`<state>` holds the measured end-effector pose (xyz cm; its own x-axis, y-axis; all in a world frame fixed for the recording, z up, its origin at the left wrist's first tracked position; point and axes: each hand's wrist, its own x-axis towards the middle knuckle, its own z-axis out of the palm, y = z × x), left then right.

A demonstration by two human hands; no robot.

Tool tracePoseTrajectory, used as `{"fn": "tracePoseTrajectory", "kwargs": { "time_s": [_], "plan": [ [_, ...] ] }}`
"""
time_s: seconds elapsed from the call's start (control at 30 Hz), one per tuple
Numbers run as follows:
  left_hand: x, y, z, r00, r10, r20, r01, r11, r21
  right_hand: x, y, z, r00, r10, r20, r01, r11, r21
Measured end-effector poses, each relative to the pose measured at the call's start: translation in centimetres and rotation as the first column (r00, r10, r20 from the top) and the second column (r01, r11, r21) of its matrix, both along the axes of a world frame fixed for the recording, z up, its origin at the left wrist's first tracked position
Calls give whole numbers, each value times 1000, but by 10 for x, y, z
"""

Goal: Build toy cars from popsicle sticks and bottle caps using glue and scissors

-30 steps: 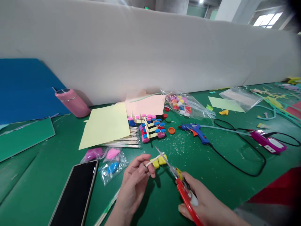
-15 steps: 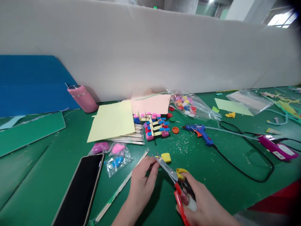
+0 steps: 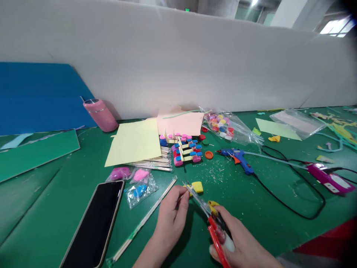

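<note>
My left hand (image 3: 173, 210) is closed in a pinch at the centre front. Between thumb and forefinger is a small pale stick (image 3: 191, 188), mostly hidden by the fingers. A pair of scissors (image 3: 201, 204) with red, black and yellow on the handles is gripped by my right hand (image 3: 235, 238). Its blades point up and left, their tips right at the stick by my left fingertips. Just behind the tips lie yellow blocks (image 3: 198, 187). Beyond them stands a small model (image 3: 186, 150) of pale sticks with blue, pink and red parts.
A phone (image 3: 95, 223) and a bundle of sticks (image 3: 145, 219) lie left of my hands. Paper sheets (image 3: 135, 143), bagged clay (image 3: 140, 190) and a pink bottle (image 3: 100, 115) are farther left. A blue glue gun (image 3: 237, 158) with its cord lies right, near a bag of bottle caps (image 3: 223, 124).
The view has shifted slightly. My left hand still pinches the stick, and the scissors stay at it, with their handles a little lower and to the right in the picture.
</note>
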<state>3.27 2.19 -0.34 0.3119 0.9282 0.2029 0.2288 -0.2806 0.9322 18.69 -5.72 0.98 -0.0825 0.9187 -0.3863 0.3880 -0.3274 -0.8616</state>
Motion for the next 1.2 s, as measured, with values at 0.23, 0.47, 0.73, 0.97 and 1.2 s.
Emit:
{"fn": "tracePoseTrajectory", "kwargs": {
  "time_s": [0.23, 0.47, 0.73, 0.97, 1.2],
  "plan": [
    [0, 0, 1, 1000, -6, 13, 5, 999, 34, 7, 3, 12, 993, 107, 53, -105, 994, -38],
    [-1, 1, 2, 1000, -23, -19, 24, 998, 64, 8, -1, 15, 991, 116, 61, -113, 992, -51],
    [0, 1, 0, 999, -24, -45, 29, 995, 99, 12, -5, 7, 993, 108, 38, -108, 994, 3],
    [-3, 3, -1, 993, -61, -101, 78, 981, 180, 11, -8, -8, 984, 133, 120, -117, 984, -132],
    [-7, 3, 2, 969, -95, -227, 173, 918, 355, 15, -13, -22, 970, 188, 156, -173, 979, -105]
  ]
}}
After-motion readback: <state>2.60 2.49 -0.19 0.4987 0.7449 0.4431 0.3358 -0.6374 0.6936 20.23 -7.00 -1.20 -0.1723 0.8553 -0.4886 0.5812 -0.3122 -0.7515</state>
